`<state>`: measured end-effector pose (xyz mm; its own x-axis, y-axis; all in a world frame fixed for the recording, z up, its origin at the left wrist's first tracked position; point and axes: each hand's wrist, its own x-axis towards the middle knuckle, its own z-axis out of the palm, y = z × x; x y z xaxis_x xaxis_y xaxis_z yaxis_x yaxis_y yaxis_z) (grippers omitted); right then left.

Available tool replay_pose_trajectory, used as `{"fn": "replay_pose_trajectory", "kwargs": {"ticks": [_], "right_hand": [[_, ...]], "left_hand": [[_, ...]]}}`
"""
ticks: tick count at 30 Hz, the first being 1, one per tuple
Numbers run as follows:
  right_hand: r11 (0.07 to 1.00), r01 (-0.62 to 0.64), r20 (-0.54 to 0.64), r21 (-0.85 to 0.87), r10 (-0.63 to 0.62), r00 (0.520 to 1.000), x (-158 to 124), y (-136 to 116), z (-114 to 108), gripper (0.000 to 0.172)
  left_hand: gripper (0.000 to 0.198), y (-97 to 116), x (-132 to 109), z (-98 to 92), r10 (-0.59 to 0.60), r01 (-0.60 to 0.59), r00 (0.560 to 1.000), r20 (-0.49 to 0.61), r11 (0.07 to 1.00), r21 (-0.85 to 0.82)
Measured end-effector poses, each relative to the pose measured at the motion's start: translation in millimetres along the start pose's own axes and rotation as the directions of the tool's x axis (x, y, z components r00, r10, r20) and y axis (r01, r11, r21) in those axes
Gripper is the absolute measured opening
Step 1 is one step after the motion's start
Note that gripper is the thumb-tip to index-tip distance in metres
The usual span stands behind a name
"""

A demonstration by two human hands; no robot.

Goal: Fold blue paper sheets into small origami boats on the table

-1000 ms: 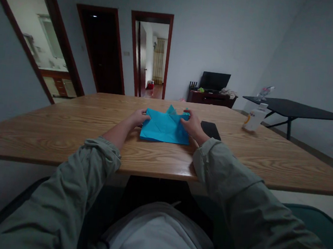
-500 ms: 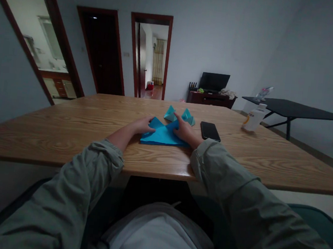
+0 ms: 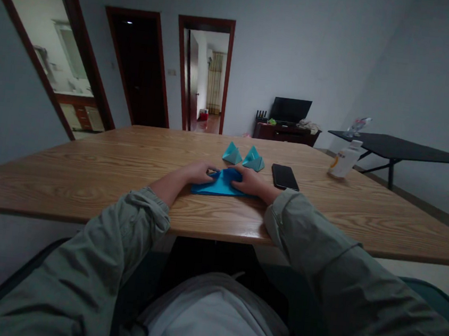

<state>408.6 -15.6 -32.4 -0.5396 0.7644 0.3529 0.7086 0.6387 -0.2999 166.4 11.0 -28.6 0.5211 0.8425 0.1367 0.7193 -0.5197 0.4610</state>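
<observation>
A folded sheet of blue paper [image 3: 219, 185] lies near the front of the wooden table, its long straight edge towards me. My left hand [image 3: 200, 173] is closed on its left upper part, thumb over the paper. On the opposite side my right hand [image 3: 247, 180] grips the right upper part, with the thumb on top and the fingers partly hidden behind. Just beyond the hands stand two folded paper shapes with pointed tops, a left one [image 3: 232, 153] and a right one [image 3: 254, 159]. Neither hand appears to touch them.
A black smartphone [image 3: 285, 177] lies right of my right hand. Farther right stands a white bottle [image 3: 344, 159] with a label. The wooden table [image 3: 86, 185] has its front edge close to my body. Behind it are a black folding table [image 3: 403, 146] and a monitor [image 3: 290, 110] on a cabinet.
My left hand has moved right and inward over the blue paper. Its raised left corner has come down towards the middle. My right index finger, pointing up before, now lies lower.
</observation>
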Motion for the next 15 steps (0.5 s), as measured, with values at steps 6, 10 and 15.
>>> {"fn": "replay_pose_trajectory", "kwargs": {"ticks": [6,10,15], "right_hand": [[0.996,0.051,0.13,0.076,-0.061,0.99,2.5,1.1,-0.6,0.044],[0.994,0.029,0.193,0.108,-0.05,0.98,3.4,1.8,-0.6,0.049],[0.993,0.028,0.213,0.111,-0.052,0.976,3.6,1.9,-1.6,0.05]], "left_hand": [[0.052,6.6,-1.2,-0.4,0.111,-0.111,0.992,0.061,0.994,-0.011],[0.058,12.7,-3.7,-2.1,0.121,-0.123,0.984,0.128,0.992,0.01],[0.058,15.3,-5.3,-3.3,0.106,-0.107,0.984,0.14,0.994,-0.005]]}}
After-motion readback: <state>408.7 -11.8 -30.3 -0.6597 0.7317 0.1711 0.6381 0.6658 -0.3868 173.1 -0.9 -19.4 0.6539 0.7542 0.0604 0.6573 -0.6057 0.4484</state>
